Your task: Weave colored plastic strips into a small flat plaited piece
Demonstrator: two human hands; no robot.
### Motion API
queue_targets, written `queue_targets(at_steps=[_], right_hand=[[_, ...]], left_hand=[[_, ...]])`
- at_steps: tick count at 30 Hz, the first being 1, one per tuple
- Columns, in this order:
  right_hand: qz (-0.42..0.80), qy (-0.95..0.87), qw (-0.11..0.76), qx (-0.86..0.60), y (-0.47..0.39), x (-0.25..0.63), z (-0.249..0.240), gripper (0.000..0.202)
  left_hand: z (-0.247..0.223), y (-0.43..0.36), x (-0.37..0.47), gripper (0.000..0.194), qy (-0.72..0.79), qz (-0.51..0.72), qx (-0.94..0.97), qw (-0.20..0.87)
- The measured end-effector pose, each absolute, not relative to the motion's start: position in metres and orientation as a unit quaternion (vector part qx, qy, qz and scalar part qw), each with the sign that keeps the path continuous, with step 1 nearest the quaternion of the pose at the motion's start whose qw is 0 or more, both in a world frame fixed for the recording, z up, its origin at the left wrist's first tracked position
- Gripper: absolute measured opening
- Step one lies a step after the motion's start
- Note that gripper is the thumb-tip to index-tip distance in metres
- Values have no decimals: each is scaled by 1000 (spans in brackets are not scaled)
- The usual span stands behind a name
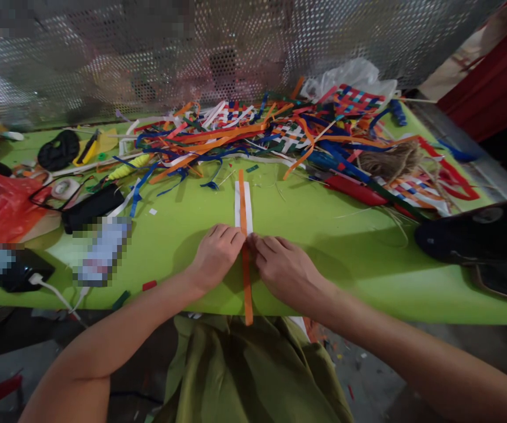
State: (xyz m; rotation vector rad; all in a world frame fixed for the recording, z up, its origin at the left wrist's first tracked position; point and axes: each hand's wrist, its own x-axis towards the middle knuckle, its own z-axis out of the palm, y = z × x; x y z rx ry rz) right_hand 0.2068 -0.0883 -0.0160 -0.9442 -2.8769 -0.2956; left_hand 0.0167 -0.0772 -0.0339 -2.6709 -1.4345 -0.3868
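- Green tabletop (323, 214): orange strip (247, 273) lies lengthwise over white strip (248, 207).
- Left hand (220, 251), right hand (287, 270): fingers curled narrow at white strip's near end; firm grip, cannot tell.
- Seemingly aligning; next calls for steady centring.

The hands (218, 254) (286, 267) hide the near end of the white strip (249, 205).

- At the centre, the orange strip (247, 276) looked like smooth plastic.
- The white strip (248, 205) under it appeared matt; paper or plastic, I could not tell.
- The green tabletop (174, 223) was smooth, with soft shine.
- At twelve o'clock, the perforated panel (253, 53) seemed shiny metal.
- At nine, the red bag (4, 217) was glossy, thin plastic.
- Between two and three, the fibre bundle (388, 160) looked rough.
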Motion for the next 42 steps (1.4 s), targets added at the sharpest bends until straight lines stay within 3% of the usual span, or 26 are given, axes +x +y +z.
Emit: queue_targets(at_steps=[9, 17, 31, 36, 42], right_hand=[[-96, -943, 55, -314, -89, 207, -19, 33], [-93, -944, 60, -312, -85, 208, -16, 35], [97, -927, 103, -348, -59, 235, -9, 39], [163, -911, 156, -344, -48, 242, -20, 35], [189, -898, 188, -350, -42, 246, -29, 33]], left_hand=[[-34, -91, 8, 29, -471, -188, -861, -36], [-38, -101, 3, 40, -432, -111, -895, 26], [-35, -105, 8, 47, -426, -101, -898, 33], [-32, -106, 8, 47, -426, -105, -898, 37], [-30, -108, 11, 48, -440, -111, -891, 30]])
